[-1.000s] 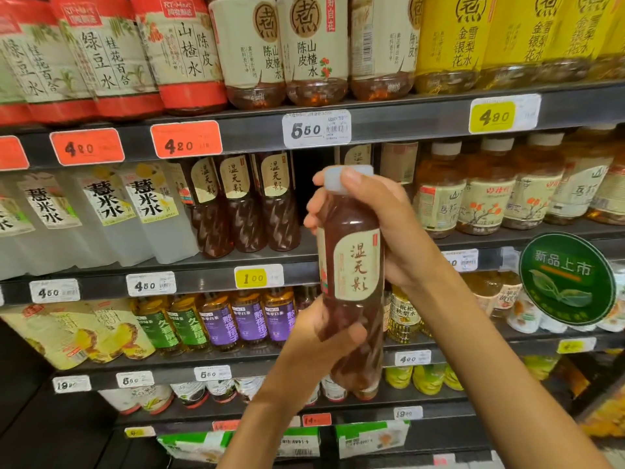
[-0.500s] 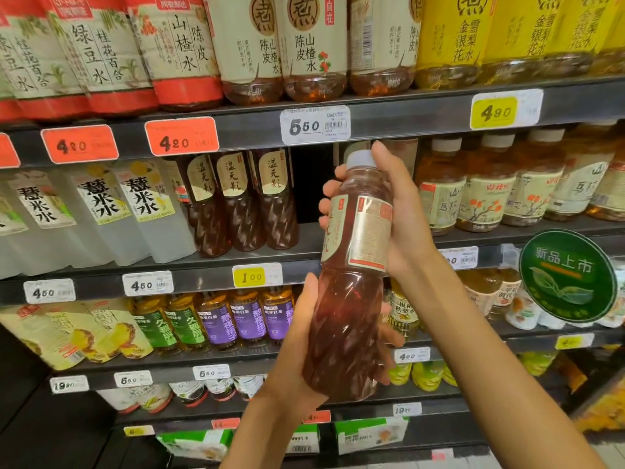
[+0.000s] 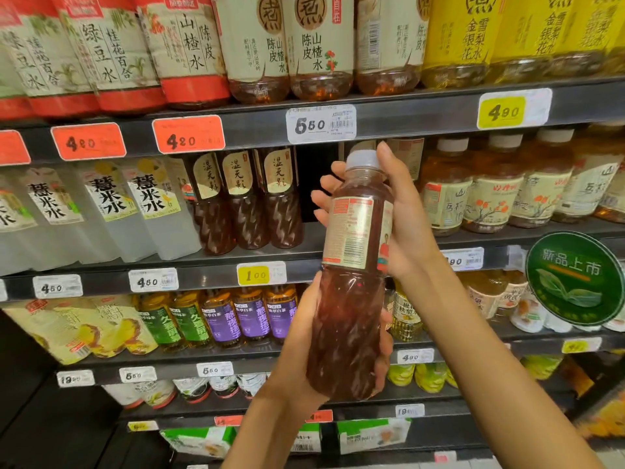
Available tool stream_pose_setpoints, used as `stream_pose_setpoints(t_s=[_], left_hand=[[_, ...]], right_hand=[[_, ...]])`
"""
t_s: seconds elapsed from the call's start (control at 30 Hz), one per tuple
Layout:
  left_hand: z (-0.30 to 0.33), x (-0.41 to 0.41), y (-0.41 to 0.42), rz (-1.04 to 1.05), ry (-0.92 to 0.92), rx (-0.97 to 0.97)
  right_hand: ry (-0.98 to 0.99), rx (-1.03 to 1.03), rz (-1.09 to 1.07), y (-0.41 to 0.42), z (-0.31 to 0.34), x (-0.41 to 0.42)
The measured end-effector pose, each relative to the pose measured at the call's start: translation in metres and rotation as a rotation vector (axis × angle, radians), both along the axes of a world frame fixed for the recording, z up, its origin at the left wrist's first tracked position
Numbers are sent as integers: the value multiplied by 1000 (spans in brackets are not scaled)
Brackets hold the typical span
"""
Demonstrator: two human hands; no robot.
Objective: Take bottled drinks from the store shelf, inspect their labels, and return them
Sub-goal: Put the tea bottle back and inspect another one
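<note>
Between both hands, reddish-brown bottle [image 3: 348, 319]

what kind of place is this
Most likely a shop's drinks aisle. Tiered shelves carry rows of bottled drinks, printed price tags such as the white 5.50 tag line the shelf edges, and a round green promotional sign hangs at right. A person's two hands hold a reddish-brown bottle.

**Lighting/quality: bright, mildly soft**

We see even overhead store light and warm colour. Small glints on the held bottle [image 3: 351, 282]. Price tags [image 3: 320, 124] slightly blurred. Wide-angle bending at edges; lower-left corner falls dark.
</note>
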State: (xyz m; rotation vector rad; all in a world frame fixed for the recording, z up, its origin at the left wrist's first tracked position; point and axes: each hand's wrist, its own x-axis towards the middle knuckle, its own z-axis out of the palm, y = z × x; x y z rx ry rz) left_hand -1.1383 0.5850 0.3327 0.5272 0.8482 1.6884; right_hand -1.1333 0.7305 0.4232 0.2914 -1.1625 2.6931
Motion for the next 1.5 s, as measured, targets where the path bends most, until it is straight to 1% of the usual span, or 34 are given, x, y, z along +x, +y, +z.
stream_pose_setpoints(t_s=[0.03,0.1,0.23,0.3,0.37,0.43,0.47,0.53,0.57,0.6,0.63,0.7,0.77,0.83,0.87,0.93,1.0,1.07,1.1,1.2,1.27,1.3,1.33,1.4,1.5], left_hand=[[0,0,2,-1,30,-3],[-2,-4,4,88,113,-50],[-1,-13,5,260,290,-131],[-1,-10,5,305,279,-128],[-1,-7,6,301,209,-102],[0,-5,3,220,137,-50],[1,-4,2,145,100,-10],[5,-1,-1,-25,2,42],[6,0,-1,-85,-28,54],[4,1,-1,-120,-38,65],[2,0,0,-133,-39,71],[2,-1,2,-89,5,70],[1,-6,4,49,84,17],[-1,-13,3,217,175,-58],[-1,-15,3,265,227,-75],[1,-14,2,312,276,-97],[3,-8,1,292,287,-104],[7,0,-2,221,212,-44],[9,3,-3,160,146,7],[16,9,-6,-88,-58,185],[16,10,-6,-175,-110,246],[14,10,-5,-190,-117,251],[12,10,-4,-189,-105,240],[9,7,-4,-133,-45,195],[9,1,-4,96,141,55]], right_hand=[[-10,2,-10,0,0,-1],[-22,60,-60,2,2,-1],[-50,357,-316,4,9,2],[-48,425,-378,2,8,3],[-27,471,-356,1,8,4],[20,449,-262,-1,8,5],[43,392,-194,-2,8,5],[85,211,14,-6,7,5],[105,141,118,-7,5,4],[122,113,174,-9,4,3],[131,117,179,-10,2,4],[112,145,124,-11,0,5],[76,188,11,-9,4,8],[70,279,-154,-6,8,9],[67,329,-235,-5,10,10],[42,396,-347,-3,12,10],[-12,477,-408,-1,13,9],[-56,498,-401,1,13,7],[-51,457,-358,1,12,7],[-7,209,-121,-2,8,7],[13,47,-7,-6,6,6],[34,2,17,-7,7,6],[53,-2,15,-8,7,6],[72,57,-15,-7,10,7],[33,184,-113,-5,12,8]])
